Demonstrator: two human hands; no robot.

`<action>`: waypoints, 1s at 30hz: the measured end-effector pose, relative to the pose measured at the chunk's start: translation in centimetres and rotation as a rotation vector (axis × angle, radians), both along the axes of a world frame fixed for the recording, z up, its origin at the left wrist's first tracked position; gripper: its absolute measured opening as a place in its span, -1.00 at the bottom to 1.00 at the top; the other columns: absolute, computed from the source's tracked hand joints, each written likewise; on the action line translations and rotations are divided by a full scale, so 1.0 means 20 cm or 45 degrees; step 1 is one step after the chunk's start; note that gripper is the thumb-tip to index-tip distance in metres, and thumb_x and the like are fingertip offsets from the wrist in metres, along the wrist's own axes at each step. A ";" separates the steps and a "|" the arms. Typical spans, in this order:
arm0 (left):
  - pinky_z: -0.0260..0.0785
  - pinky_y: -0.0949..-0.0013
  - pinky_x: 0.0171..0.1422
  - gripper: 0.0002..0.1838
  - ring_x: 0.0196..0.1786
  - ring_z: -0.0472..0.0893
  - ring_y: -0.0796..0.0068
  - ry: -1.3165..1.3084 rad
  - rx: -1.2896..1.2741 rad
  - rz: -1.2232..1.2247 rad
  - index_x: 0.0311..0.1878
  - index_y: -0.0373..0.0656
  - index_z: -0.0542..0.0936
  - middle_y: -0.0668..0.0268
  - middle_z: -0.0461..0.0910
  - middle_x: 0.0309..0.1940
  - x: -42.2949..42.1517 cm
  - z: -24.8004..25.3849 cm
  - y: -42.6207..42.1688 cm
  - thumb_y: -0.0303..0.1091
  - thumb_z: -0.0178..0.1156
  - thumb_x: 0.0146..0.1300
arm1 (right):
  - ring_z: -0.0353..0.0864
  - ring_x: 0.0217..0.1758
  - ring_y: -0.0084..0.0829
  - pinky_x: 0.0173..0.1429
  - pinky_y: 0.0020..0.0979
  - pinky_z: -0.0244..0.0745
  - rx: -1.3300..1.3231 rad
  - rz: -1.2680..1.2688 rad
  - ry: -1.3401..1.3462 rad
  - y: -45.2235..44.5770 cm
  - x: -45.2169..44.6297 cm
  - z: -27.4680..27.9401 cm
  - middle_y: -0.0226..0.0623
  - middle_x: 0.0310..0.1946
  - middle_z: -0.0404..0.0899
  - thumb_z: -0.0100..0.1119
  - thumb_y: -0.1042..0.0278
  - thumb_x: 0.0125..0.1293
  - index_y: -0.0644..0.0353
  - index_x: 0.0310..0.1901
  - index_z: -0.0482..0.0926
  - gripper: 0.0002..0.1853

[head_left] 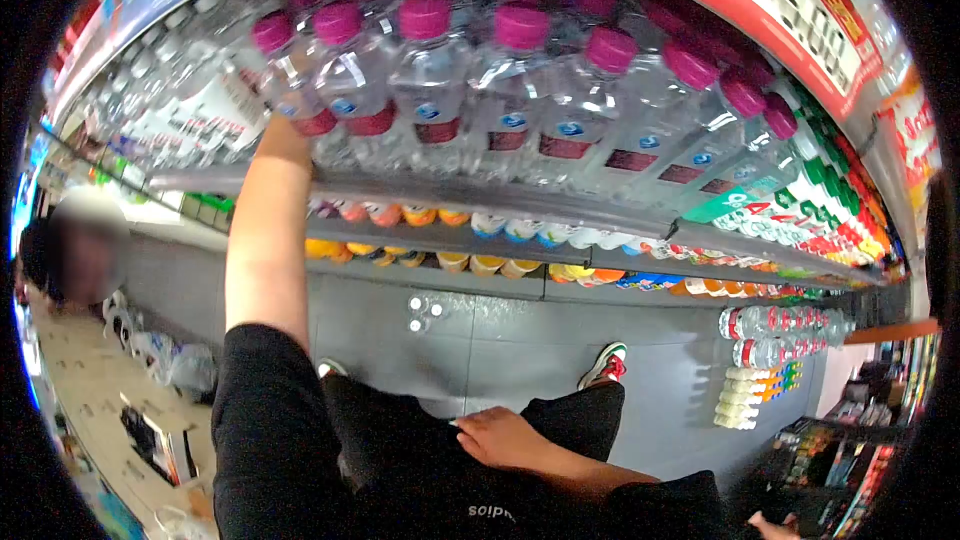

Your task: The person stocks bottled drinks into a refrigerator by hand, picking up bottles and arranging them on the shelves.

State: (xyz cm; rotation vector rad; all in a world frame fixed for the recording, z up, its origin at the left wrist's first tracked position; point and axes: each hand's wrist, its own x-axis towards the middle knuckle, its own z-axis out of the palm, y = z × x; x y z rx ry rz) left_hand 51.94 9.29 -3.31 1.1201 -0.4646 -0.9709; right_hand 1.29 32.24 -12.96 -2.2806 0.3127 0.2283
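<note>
My left arm reaches up to a shelf of transparent water bottles with pink caps. My left hand [283, 128] is at the leftmost front bottle [290, 90], its fingers mostly hidden behind and beside the bottle, so I cannot tell whether they grip it. To its right, several matching bottles [430, 80] stand in a row with pink labels. A white package with red print [205, 120] lies left of the hand. Low in front of my body, my right hand [495, 435] rests on my black clothing with its fingers loosely extended, holding nothing.
The shelf edge [450, 190] runs across above lower rows of colourful drinks [480, 225]. Bottle packs [790, 325] stand on the floor at right. Another person [85, 250] is by a counter [90, 370] at left; another hand [775, 525] shows at lower right.
</note>
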 end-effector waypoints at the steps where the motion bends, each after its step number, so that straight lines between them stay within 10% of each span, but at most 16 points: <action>1: 0.42 0.18 0.01 -0.56 -0.18 0.59 0.33 -0.001 0.001 0.016 0.09 -0.09 0.50 0.29 0.61 -0.11 -0.01 0.01 0.02 0.01 -0.11 0.38 | 0.61 -0.27 -0.05 -0.12 -0.11 0.49 -0.016 -0.065 -0.127 0.00 -0.01 0.02 -0.06 -0.34 0.61 -0.04 0.15 0.32 0.31 -0.13 0.52 -0.65; 9: 0.41 0.16 0.02 -0.55 -0.18 0.59 0.33 -0.063 -0.084 0.267 0.10 -0.09 0.49 0.29 0.61 -0.12 -0.22 0.30 0.27 0.02 -0.11 0.38 | 0.59 -0.12 -0.06 0.01 -0.16 0.47 -0.014 -0.008 -0.022 -0.11 -0.03 0.32 -0.06 -0.17 0.61 0.08 0.24 0.27 0.29 -0.06 0.54 -0.68; 13: -0.02 0.35 0.46 -0.35 0.40 0.21 0.38 0.071 -0.428 0.187 0.36 -0.26 0.24 0.23 0.28 0.34 -0.33 0.39 0.51 0.07 -0.16 0.41 | 0.59 -0.12 -0.05 0.01 -0.16 0.47 -0.018 0.050 -0.068 -0.15 0.02 0.44 -0.03 -0.18 0.61 0.08 0.29 0.26 0.31 -0.09 0.56 -0.71; 17: 0.18 0.35 0.33 -0.49 0.16 0.46 0.36 -0.332 -0.469 0.724 0.13 -0.33 0.43 0.14 0.51 0.07 -0.73 0.34 1.01 -0.03 -0.10 0.41 | 0.58 -0.11 -0.01 0.04 -0.15 0.47 0.084 0.036 -0.024 -0.20 0.08 0.34 -0.02 -0.16 0.61 0.05 0.27 0.27 0.29 -0.09 0.57 -0.71; 19: 0.31 0.18 0.24 -0.51 0.05 0.56 0.12 -0.361 -0.380 0.707 0.17 -0.35 0.40 0.02 0.57 0.00 -0.86 0.17 1.25 -0.12 -0.13 0.41 | 0.59 -0.10 0.00 0.02 -0.13 0.47 0.048 0.030 0.109 -0.25 0.12 0.22 0.00 -0.16 0.61 0.05 0.25 0.28 0.26 -0.06 0.56 -0.70; 24: 0.39 0.39 -0.13 -0.72 -0.28 0.52 0.48 0.202 0.477 0.538 -0.12 -0.19 0.50 0.31 0.56 -0.32 -1.10 -0.88 1.81 -0.17 -0.03 0.34 | 0.62 -0.24 0.03 -0.12 -0.06 0.50 -0.033 0.027 0.474 -0.40 0.36 -0.41 -0.01 -0.31 0.63 0.11 0.23 0.20 0.22 0.00 0.50 -0.63; 30: 0.35 0.44 -0.25 -0.75 -0.37 0.49 0.49 0.487 0.878 0.373 -0.15 -0.25 0.51 0.28 0.54 -0.38 -1.43 -1.30 2.08 -0.24 0.04 0.28 | 0.54 -0.02 0.09 0.06 -0.06 0.45 -0.117 0.189 0.725 -0.32 0.87 -1.21 0.15 -0.10 0.54 0.17 0.18 0.15 0.12 0.29 0.22 -0.34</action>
